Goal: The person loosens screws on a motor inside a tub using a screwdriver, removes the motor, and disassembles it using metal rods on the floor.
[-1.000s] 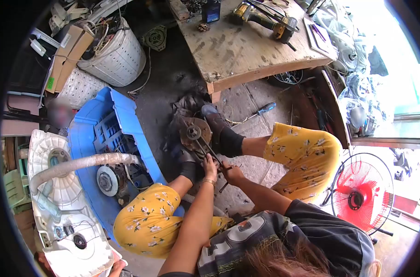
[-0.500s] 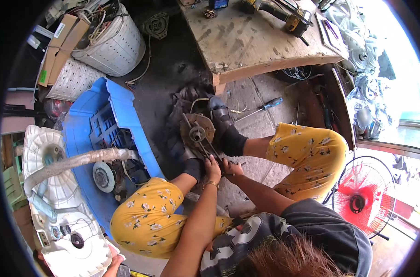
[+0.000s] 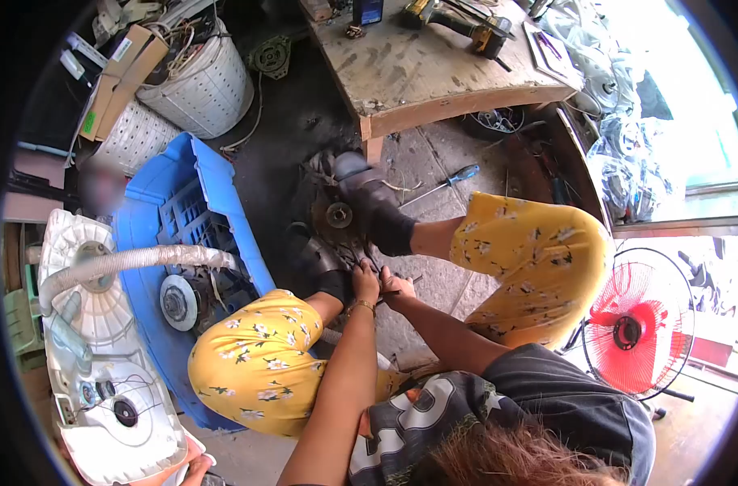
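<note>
My left hand (image 3: 365,283) is closed on the near end of a dark metal tool, low between the two shoes. Right beside it, my right hand (image 3: 396,287) is also wrapped round dark metal, with a thin rod end sticking out past its fingers. Just beyond the hands lies a rusty round metal part with a central hub (image 3: 339,215), with one shoe (image 3: 361,182) against its right side and the other shoe (image 3: 314,253) close to its lower left. The tool's exact shape is hidden by the fingers.
A blue screwdriver (image 3: 464,174) lies on the floor, under a wooden table (image 3: 434,105) bearing a power drill (image 3: 486,36). At left are a blue plastic housing (image 3: 243,235) and a white panel (image 3: 134,364). Another person's hand (image 3: 197,468) shows bottom left. A red fan (image 3: 626,332) stands right.
The shoes have shifted onto and around the round part, covering more of it. Both hands have moved slightly left and up, still closed. The whole view has shifted slightly.
</note>
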{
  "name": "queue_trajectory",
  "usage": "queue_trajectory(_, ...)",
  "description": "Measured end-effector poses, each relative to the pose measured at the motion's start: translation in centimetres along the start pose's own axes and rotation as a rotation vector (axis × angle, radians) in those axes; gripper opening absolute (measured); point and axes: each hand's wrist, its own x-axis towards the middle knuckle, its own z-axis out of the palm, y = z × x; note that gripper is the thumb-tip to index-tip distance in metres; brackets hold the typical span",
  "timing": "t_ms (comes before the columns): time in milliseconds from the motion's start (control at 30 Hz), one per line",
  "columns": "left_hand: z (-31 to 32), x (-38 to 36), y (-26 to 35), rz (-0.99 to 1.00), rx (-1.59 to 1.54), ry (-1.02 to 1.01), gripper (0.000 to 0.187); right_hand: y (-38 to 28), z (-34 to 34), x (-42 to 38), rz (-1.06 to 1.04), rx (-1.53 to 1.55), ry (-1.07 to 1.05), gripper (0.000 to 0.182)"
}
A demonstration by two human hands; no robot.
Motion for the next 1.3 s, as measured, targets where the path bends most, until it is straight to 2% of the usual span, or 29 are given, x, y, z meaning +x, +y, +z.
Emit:
queue_trajectory(67,0.6,0.7,-1.1,-0.013,-0.034,-0.012,0.041,0.3,-0.1,0.1,0.006,0.007,0.028,0.035)
queue_trajectory(167,0.2,0.0,0.7,-0.266,-0.157,-0.149,0.047,0.6,0.1,0.5,0.008,0.044,0.035,0.037)
queue_trajectory(233,-0.3,-0.2,1.7,-0.229,-0.192,-0.126,0.046,1.2,-0.3,0.7,-0.002,0.11,-0.009,0.037)
queue_trajectory(267,-0.7,-0.6,2.3,-0.22,-0.164,-0.124,0.046,1.2,0.0,0.5,-0.069,0.073,0.088,0.024)
queue_trajectory(367,-1.0,-1.2,2.9,-0.264,-0.198,-0.112,0.046,1.1,-1.0,0.2,-0.009,0.133,0.005,0.028)
queue_trajectory(433,-0.8,-1.3,3.1,-0.267,-0.192,-0.092,0.046,1.3,-1.7,0.4,-0.052,0.109,0.011,0.031)
queue_trajectory(467,-1.3,-1.9,4.7,-0.247,-0.171,-0.117,0.047,1.5,-1.9,0.6,-0.076,0.097,0.011,0.032)
queue_trajectory(567,-1.0,-1.6,4.1,-0.091,-0.174,-0.036,0.047,1.8,-3.1,0.4,-0.082,0.199,0.043,0.032)
queue_trajectory(600,-0.9,-1.4,3.7,-0.113,-0.131,0.0,0.047,1.6,-3.1,0.0,-0.202,0.328,0.139,0.029)
queue_trajectory(700,-4.0,-1.9,9.7,-0.601,-0.358,-0.25,0.046,0.9,-2.8,-0.1,-0.213,0.549,0.128,0.033)
queue_trajectory(733,-4.2,-1.7,9.8,-0.643,-0.362,-0.251,0.044,-0.2,-4.7,-0.9,-0.117,0.561,0.041,0.034)
queue_trajectory(833,-3.8,-1.0,9.1,-0.404,-0.329,-0.173,0.043,-1.3,-4.4,-0.6,-0.11,0.633,0.081,0.033)
queue_trajectory(933,-4.7,-1.6,13.6,-0.537,-0.431,-0.186,0.04,-2.7,-4.6,0.0,-0.002,0.856,-0.039,0.035)
queue_trajectory(1033,-4.2,-0.3,10.6,-0.397,-0.421,-0.185,0.034,-2.7,-4.5,0.5,-0.08,0.777,0.02,0.038)
queue_trajectory(1067,-3.9,0.0,10.4,-0.448,-0.479,-0.15,0.032,-2.9,-4.2,0.8,-0.018,0.825,-0.018,0.04)
queue_trajectory(1167,-4.2,-0.1,11.0,-0.439,-0.535,-0.177,0.032,-3.5,-5.1,0.8,-0.016,0.915,-0.012,0.032)
queue_trajectory(1200,-4.1,0.2,11.8,-0.48,-0.573,-0.118,0.032,-4.1,-6.6,0.0,-0.003,0.85,-0.005,0.034)
queue_trajectory(1233,-4.9,-0.2,15.7,-0.619,-0.539,-0.109,0.032,-4.2,-6.9,1.0,-0.035,0.855,0.007,0.034)
queue_trajectory(1300,-5.1,1.5,13.3,-0.689,-0.69,-0.149,0.032,-4.2,-5.7,1.7,-0.068,0.878,0.01,0.034)
